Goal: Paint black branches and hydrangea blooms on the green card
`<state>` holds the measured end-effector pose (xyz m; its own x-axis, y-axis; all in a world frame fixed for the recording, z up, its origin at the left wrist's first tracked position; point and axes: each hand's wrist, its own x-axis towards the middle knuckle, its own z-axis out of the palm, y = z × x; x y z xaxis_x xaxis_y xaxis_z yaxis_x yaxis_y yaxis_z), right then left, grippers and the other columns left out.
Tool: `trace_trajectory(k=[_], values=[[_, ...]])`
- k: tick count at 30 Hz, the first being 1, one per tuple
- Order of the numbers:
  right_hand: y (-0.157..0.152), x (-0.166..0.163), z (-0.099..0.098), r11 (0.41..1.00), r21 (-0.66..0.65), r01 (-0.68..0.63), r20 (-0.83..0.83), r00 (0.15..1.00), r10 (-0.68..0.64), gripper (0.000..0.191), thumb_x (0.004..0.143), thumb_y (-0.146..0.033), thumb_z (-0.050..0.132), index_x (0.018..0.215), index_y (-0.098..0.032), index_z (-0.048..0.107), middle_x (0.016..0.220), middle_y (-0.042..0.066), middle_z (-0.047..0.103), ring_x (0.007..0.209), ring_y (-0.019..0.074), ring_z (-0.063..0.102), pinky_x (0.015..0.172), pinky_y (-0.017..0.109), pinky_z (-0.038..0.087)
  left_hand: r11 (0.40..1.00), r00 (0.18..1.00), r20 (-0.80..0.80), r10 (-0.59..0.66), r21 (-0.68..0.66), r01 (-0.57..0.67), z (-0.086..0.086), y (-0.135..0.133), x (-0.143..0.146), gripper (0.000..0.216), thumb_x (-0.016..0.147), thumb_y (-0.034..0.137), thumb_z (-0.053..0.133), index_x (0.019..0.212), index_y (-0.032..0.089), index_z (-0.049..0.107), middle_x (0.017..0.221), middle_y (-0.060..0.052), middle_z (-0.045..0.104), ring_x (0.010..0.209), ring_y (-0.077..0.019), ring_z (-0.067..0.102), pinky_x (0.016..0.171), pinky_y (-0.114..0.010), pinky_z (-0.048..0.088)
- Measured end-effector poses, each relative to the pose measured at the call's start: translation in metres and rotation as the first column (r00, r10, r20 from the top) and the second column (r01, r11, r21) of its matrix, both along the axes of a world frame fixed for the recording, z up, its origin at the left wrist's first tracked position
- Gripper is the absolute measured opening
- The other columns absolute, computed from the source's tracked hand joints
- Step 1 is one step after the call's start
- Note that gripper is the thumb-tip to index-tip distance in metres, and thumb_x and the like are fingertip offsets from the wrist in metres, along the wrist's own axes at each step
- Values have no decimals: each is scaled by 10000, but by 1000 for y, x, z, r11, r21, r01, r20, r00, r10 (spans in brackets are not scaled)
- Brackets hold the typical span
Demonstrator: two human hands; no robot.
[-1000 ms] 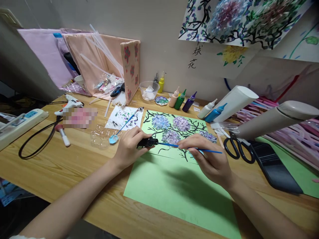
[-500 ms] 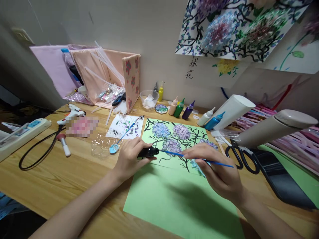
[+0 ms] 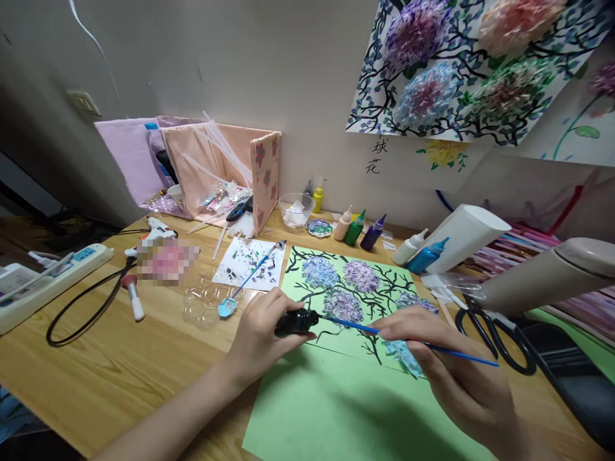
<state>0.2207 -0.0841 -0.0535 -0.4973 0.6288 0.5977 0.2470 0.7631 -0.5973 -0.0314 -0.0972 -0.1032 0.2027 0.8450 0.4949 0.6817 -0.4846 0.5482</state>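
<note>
My left hand (image 3: 262,333) is closed round a small black paint bottle (image 3: 294,322), tipped so its mouth points right. Between the thumb and fingers of my right hand (image 3: 446,358) is a thin blue paintbrush (image 3: 353,324); its dark tip is at the bottle's mouth, and I cannot tell whether it is inside. Under both hands lies a green sheet (image 3: 307,410). Its far part shows black painted branches and textured flower heads (image 3: 343,306) in blue, purple and pink. A turquoise flower (image 3: 402,355) is partly covered by my right hand.
Paint bottles (image 3: 354,229), a palette (image 3: 319,227) and a clear bowl (image 3: 296,210) line the wall. Scissors (image 3: 502,342), a phone (image 3: 571,365) and a flask (image 3: 552,275) are on the right. A glue gun (image 3: 156,230) and power strip (image 3: 57,288) sit left. Another brush (image 3: 252,273) rests on spotted paper.
The view has tilted upward, so everything sits lower in the picture and more of the wall painting shows. Both hands keep hold of the bottle and brush, the brush tip still by the mouth.
</note>
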Motion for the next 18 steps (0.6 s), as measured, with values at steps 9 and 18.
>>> trace_trajectory(k=[9, 18], values=[[2, -6, 1, 999, -46, 24, -9, 1000, -24, 190, 883, -160, 448, 967, -224, 606, 849, 54, 679, 813, 196, 640, 692, 317, 520, 997, 1000, -24, 7, 82, -5, 2, 1, -2, 289, 732, 322, 701, 960, 206, 565, 807, -27, 600, 745, -180, 555, 634, -299, 405], [-2, -12, 5, 999, 9, -38, 60, 998, 37, 241, 852, -78, 462, 1013, -205, 590, 894, 71, 678, 845, 186, 630, 706, 319, 517, 981, 988, -144, 48, 192, -20, 0, 1, -2, 268, 746, 224, 675, 999, 217, 587, 823, -33, 609, 747, -179, 546, 638, -301, 395]])
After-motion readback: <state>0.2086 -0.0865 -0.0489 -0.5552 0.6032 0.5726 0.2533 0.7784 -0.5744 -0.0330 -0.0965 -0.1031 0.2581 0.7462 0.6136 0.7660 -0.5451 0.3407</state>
